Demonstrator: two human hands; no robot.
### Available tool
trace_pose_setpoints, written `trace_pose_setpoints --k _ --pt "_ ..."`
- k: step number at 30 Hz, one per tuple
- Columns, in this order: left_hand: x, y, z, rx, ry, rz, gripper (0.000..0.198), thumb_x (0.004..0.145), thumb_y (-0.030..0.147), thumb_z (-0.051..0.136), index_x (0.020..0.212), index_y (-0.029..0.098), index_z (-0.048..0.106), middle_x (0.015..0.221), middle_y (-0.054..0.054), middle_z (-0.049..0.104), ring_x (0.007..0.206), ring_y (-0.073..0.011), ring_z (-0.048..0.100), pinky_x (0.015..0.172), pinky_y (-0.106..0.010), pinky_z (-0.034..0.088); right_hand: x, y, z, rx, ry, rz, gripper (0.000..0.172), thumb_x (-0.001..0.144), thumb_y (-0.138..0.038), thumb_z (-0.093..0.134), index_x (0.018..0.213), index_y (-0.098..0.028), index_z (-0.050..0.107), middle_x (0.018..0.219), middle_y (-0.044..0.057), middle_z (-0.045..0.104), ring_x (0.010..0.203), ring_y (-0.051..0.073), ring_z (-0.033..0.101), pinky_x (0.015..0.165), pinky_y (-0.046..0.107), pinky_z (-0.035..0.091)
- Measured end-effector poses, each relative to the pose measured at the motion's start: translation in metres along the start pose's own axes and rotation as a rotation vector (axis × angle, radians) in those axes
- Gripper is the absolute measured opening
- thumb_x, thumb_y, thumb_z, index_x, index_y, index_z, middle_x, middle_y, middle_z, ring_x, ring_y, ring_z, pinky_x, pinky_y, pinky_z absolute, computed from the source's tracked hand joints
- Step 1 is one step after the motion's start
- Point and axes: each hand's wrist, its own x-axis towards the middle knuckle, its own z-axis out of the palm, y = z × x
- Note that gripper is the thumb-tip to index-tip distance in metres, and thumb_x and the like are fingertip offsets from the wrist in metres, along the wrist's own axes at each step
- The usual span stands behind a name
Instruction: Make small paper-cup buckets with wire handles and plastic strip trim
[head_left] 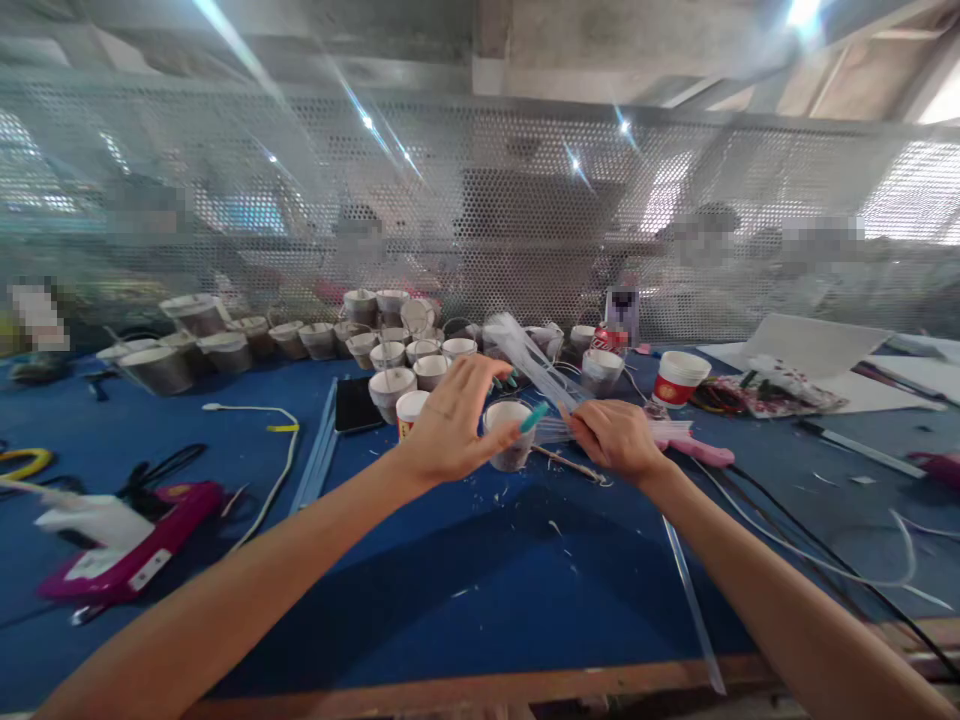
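My left hand (465, 420) is raised over the table with its thumb and fingers apart, holding nothing. It is beside a small grey-white bucket (510, 455), which stands upright just behind the thumb. My right hand (616, 435) is closed around a bundle of long clear plastic sticks (532, 360), tilted up to the left. Below and between the hands lies a thin twig-like stick (570, 466). To the right of my right hand is a pink glue gun (701, 453), partly hidden. A red and white paper cup (410, 408) is partly covered by my left hand.
Many small buckets (390, 390) crowd the back of the blue table (450, 600). A magenta power strip (142, 550) lies at left, a black phone (358, 405) nearer the middle. Another paper cup (679, 380) stands at right. Cables cross both sides; a perforated metal screen (525, 220) rises behind.
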Motion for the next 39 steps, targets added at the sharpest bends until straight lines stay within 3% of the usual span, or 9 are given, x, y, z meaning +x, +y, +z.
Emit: trace_pose_setpoints --k 3,8,15,25,30,35,39 --pt "-0.012 -0.002 0.019 0.143 0.011 0.177 0.047 0.079 0.043 0.050 0.113 0.011 0.045 0.104 -0.013 0.057 0.095 -0.0236 0.049 0.084 -0.038 0.041 -0.001 -0.003 0.004 0.019 0.011 -0.010 0.031 0.089 -0.023 0.038 0.060 -0.016 0.047 0.048 -0.001 0.051 0.044 0.008 0.042 0.049 0.021 0.029" --pt "-0.024 -0.007 0.032 0.314 0.204 0.363 0.070 0.071 0.055 0.057 0.120 0.009 0.040 0.106 -0.016 0.056 0.099 -0.0268 0.048 0.084 -0.041 0.041 -0.001 -0.008 0.005 0.060 -0.009 -0.011 0.031 0.089 -0.023 0.036 0.060 -0.017 0.046 0.049 0.000 0.049 0.045 0.009 0.041 0.049 0.021 0.029" --pt "-0.025 -0.008 0.031 0.341 0.251 0.347 0.060 0.072 0.051 0.059 0.115 0.013 0.045 0.096 -0.012 0.059 0.088 -0.0226 0.052 0.076 -0.036 0.043 -0.002 -0.009 0.004 0.072 -0.058 0.000 0.031 0.090 -0.026 0.035 0.062 -0.017 0.046 0.052 0.000 0.051 0.047 0.009 0.042 0.050 0.023 0.028" --pt "-0.048 -0.007 0.043 0.097 0.128 0.248 0.034 0.079 0.022 0.057 0.109 0.012 0.043 0.077 -0.005 0.059 0.072 -0.0155 0.051 0.064 -0.030 0.046 0.001 -0.010 0.000 0.319 -0.285 -0.039 0.038 0.091 -0.041 0.029 0.072 -0.015 0.049 0.058 0.002 0.054 0.051 0.011 0.045 0.050 0.025 0.026" --pt "-0.055 -0.013 0.052 0.032 0.128 0.200 0.030 0.081 0.025 0.055 0.107 0.014 0.045 0.082 -0.006 0.058 0.074 -0.0151 0.053 0.063 -0.029 0.048 0.003 -0.012 -0.001 0.392 -0.438 -0.028 0.038 0.091 -0.043 0.028 0.077 -0.015 0.051 0.064 0.003 0.057 0.057 0.013 0.049 0.053 0.025 0.027" --pt "-0.058 -0.021 0.053 0.018 0.115 0.186 0.036 0.080 0.032 0.056 0.108 0.014 0.043 0.081 -0.005 0.057 0.074 -0.0155 0.052 0.065 -0.030 0.049 0.005 -0.009 -0.003 0.400 -0.571 -0.023 0.029 0.088 -0.038 0.042 0.073 -0.016 0.053 0.066 0.003 0.057 0.060 0.013 0.051 0.053 0.024 0.027" --pt "-0.059 -0.026 0.055 0.096 0.265 0.259 0.064 0.070 0.050 0.061 0.114 0.012 0.037 0.096 -0.013 0.052 0.090 -0.0230 0.051 0.073 -0.040 0.049 0.005 -0.004 -0.002 0.490 -0.647 0.065 0.022 0.083 -0.029 0.050 0.066 -0.016 0.052 0.063 0.000 0.056 0.059 0.010 0.050 0.053 0.022 0.028"
